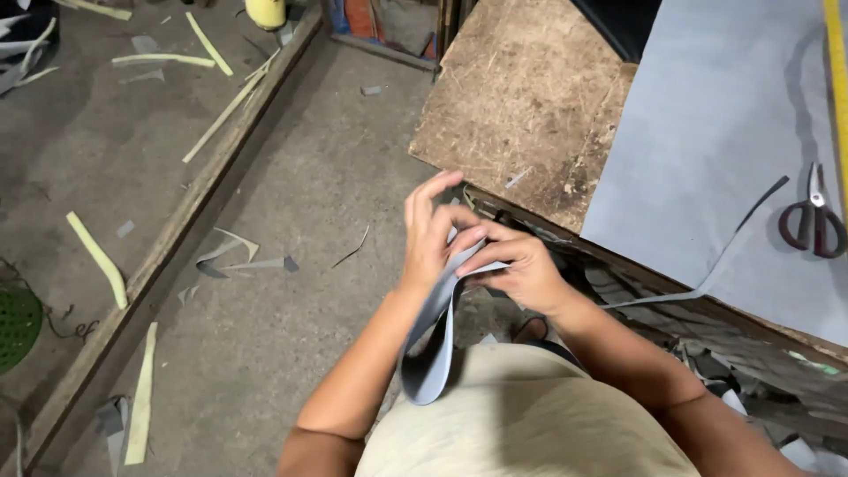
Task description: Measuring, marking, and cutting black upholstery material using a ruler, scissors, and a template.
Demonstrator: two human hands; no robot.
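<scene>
Both hands in front of torso, off worn wooden tabletop's (pixel 521 97) near edge. Left hand (pixel 430 231) and right hand (pixel 517 265) pinch folded grey flexible strip (pixel 430 353); strip smooth, matte, hanging in loop over lap. Large grey sheet (pixel 715 132) covers tabletop right side; dark-handled scissors (pixel 814 221) near right edge. Yellow and grey offcuts (pixel 97 256) on concrete floor (pixel 300 177).

Strip (pixel 431 340): grey-blue, plain. Sheet (pixel 707 132): grey-blue, plain. Worktop (pixel 521 97): brown, speckled and stained. Scissors (pixel 814 221): dark red handles, silver blades. Floor (pixel 300 168): grey. Offcuts (pixel 97 256): pale yellow. Grate (pixel 16 322): green. Tape (pixel 837 79): yellow.
</scene>
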